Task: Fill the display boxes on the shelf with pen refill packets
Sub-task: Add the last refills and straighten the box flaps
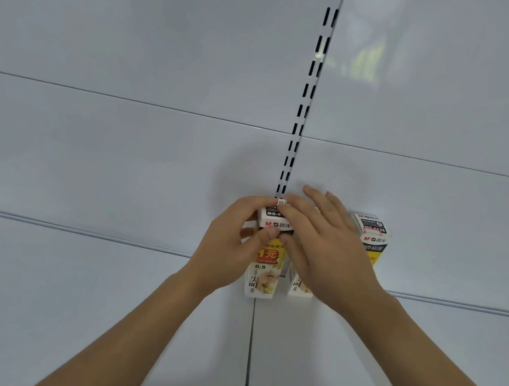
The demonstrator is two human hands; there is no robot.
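Both hands at the left M&G display box on the white shelf

The left hand (230, 246) pinches the left display box (267, 255) near its top; the right hand (319, 244), fingers straight, seems to press on it. Another box (374, 237) stands just right.

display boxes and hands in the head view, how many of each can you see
display boxes: 3, left box, middle box mostly hidden behind the right hand, right box
hands: 2, left hand gripping the top of the left box, right hand laid over the middle box
total: 5
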